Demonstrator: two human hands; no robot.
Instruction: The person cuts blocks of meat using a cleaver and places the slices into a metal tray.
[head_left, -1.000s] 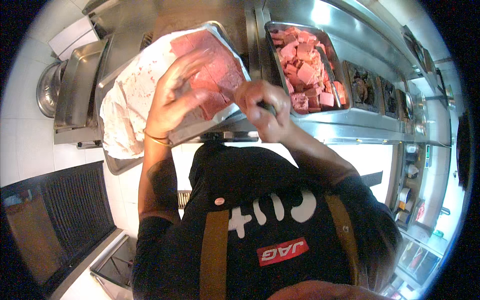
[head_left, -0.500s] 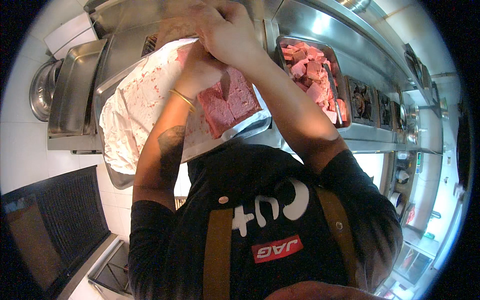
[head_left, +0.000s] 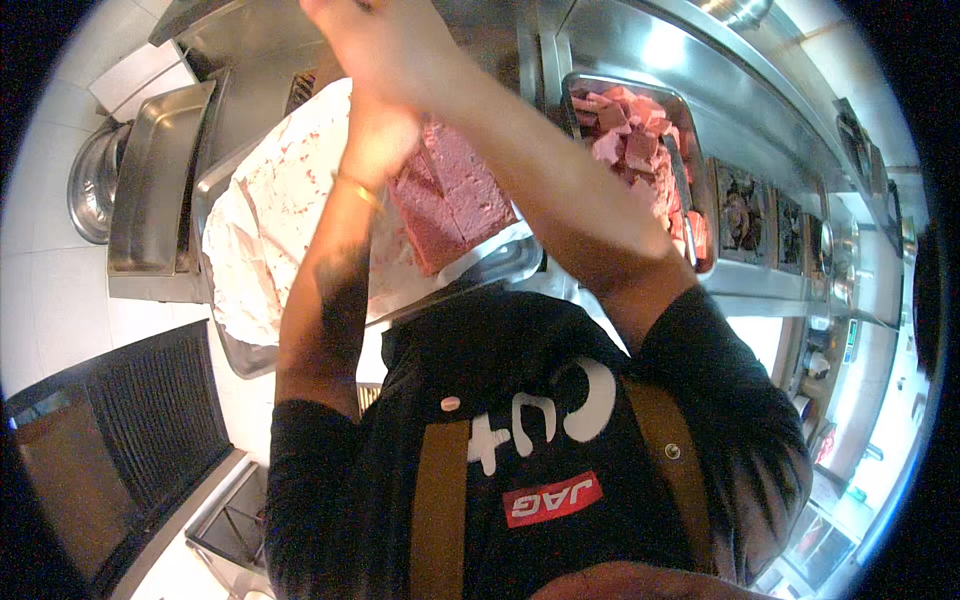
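Observation:
A pinkish-red slab [head_left: 460,205] with a crumbly, cake-like surface and straight cut lines lies on white stained paper [head_left: 270,220]. Under the paper is a metal tray [head_left: 245,358]. My left hand [head_left: 385,130] is at the slab's left edge, its fingers hidden behind my right hand. Crossing above it, my right hand [head_left: 380,50] is curled and partly cut off by the upper edge. What it grips is hidden. A dark pointed shape lies on the slab beside my hands; whether it is a blade or a shadow, I cannot tell.
At the right, a metal tray [head_left: 708,255] holds several pinkish-red cubes [head_left: 640,150] and a long thin tool [head_left: 682,190]. Beyond stand containers with dark contents [head_left: 742,210]. An empty deep metal pan [head_left: 150,190] and a round metal bowl [head_left: 90,185] are at the left.
My right hand has moved left and toward the upper edge, its forearm now covering more of the slab's upper right. My left hand has shifted slightly left. The slab stays in place.

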